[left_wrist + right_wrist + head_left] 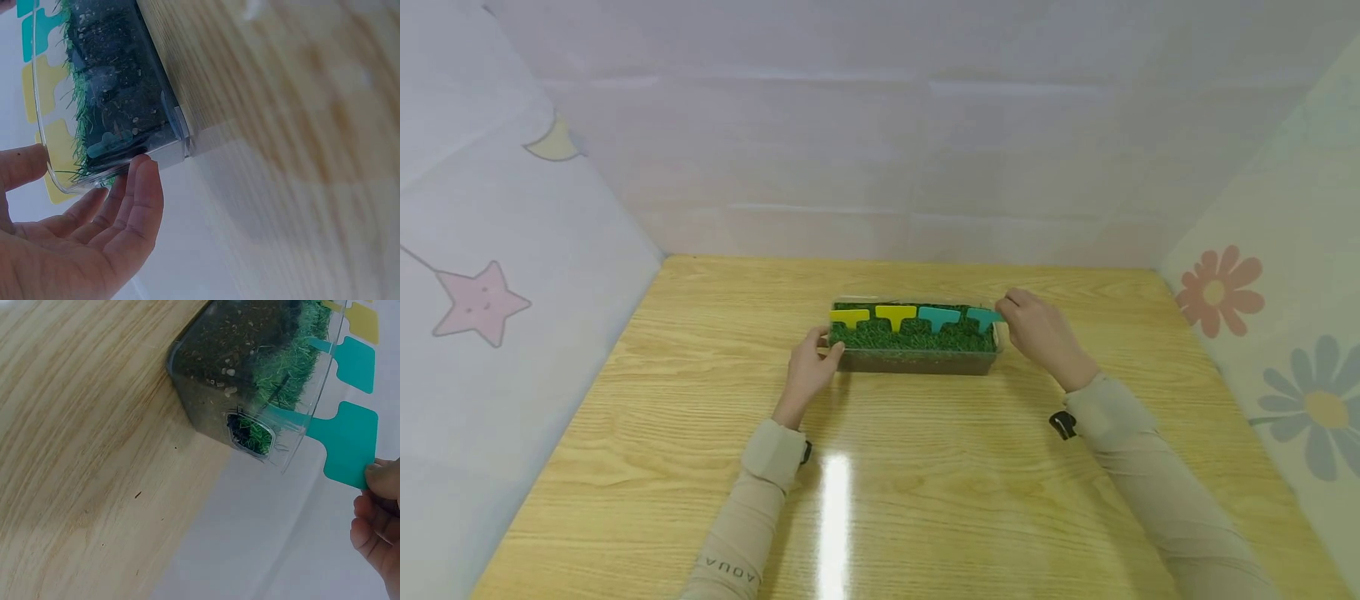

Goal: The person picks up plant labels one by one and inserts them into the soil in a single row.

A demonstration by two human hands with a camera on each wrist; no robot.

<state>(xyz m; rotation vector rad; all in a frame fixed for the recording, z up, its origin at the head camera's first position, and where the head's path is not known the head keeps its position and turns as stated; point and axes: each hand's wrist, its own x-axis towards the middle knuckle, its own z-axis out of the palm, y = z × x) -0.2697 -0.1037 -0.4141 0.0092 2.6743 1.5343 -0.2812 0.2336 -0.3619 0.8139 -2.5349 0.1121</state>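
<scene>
A clear plastic planter box (917, 362) of dark soil and green grass (906, 339) stands on the table. Two yellow T-shaped plant labels (895, 314) and two teal ones stand in a row in the grass. At the right end, my right hand (1037, 329) pinches the corner of the outermost teal plant label (351, 445) between thumb and finger; its stem goes down into the grass. My left hand (810, 367) holds the box's left end, thumb at the upper rim and fingers against the end wall, as the left wrist view shows.
The wooden table (880, 433) is bordered by pale walls at the back and sides. In the right wrist view, a rounded opening (251, 433) in the box's end wall shows grass, and small dark crumbs (138, 495) lie on the wood.
</scene>
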